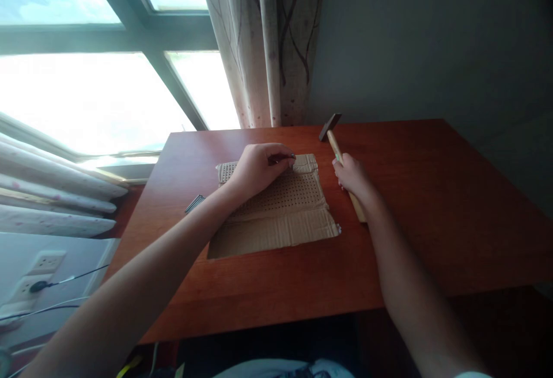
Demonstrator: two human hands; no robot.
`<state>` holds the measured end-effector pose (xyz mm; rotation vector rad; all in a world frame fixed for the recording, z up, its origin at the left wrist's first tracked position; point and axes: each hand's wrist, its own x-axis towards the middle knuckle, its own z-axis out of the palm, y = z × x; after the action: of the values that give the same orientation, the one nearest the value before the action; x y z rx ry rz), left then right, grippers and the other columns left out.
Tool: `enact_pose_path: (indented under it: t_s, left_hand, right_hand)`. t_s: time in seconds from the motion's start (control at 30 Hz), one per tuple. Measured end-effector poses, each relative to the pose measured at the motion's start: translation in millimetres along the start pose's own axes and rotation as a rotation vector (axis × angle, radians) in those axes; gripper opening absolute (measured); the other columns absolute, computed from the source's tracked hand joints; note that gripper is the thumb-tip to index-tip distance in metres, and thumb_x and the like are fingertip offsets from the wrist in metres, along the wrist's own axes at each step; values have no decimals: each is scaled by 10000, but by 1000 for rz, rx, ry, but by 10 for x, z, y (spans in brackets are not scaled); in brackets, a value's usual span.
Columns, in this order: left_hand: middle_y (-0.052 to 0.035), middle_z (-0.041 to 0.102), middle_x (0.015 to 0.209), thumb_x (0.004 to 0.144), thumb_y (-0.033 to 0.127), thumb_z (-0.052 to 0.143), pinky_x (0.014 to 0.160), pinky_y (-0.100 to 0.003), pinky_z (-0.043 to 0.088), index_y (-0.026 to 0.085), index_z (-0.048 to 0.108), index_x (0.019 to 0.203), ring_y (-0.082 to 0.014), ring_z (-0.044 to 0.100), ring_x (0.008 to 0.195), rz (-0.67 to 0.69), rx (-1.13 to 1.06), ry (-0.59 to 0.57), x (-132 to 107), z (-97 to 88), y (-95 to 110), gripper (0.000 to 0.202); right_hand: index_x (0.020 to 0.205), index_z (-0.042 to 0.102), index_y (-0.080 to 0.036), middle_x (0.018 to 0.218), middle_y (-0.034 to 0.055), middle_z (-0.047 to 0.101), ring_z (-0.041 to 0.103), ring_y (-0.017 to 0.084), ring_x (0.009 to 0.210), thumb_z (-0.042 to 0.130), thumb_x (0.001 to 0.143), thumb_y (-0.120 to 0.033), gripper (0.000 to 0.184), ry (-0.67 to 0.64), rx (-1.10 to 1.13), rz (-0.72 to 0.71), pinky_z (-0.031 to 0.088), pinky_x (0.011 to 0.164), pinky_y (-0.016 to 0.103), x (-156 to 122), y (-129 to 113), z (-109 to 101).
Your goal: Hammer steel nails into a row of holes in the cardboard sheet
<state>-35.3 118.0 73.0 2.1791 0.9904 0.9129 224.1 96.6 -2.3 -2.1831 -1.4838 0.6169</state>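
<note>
My left hand (264, 166) is over the far part of a perforated board (298, 191), its thumb and forefinger pinched on a thin dark nail (292, 166) that points down at the holes. Under the board lies a piece of corrugated cardboard (276, 233), flat on the table. To the right, my right hand (353, 175) is wrapped around the wooden handle of a hammer (334, 143). The hammer's metal head is raised at the far side, and the handle's butt end comes down near the table. Several more nails (194, 204) lie together left of the cardboard, beside my left forearm.
The reddish-brown wooden table (432, 205) has its far edge by a grey wall and a patterned curtain (259, 49). A bright window (86, 95) is at left. Below it, a wall socket (47, 263) holds a black plug with cables.
</note>
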Motion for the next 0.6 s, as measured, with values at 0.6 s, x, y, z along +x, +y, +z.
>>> enact_pose_path:
  t_s: [0.6]
  left_hand:
    - [-27, 786, 855, 855, 219, 668, 719, -268, 536, 195, 777, 877, -156, 708, 730, 50, 136, 64, -41, 43, 22, 113]
  right_hand:
    - [928, 531, -215, 711, 75, 654, 631, 224, 679, 424, 977, -310, 151, -10, -29, 2, 438, 610, 294, -41, -54, -39]
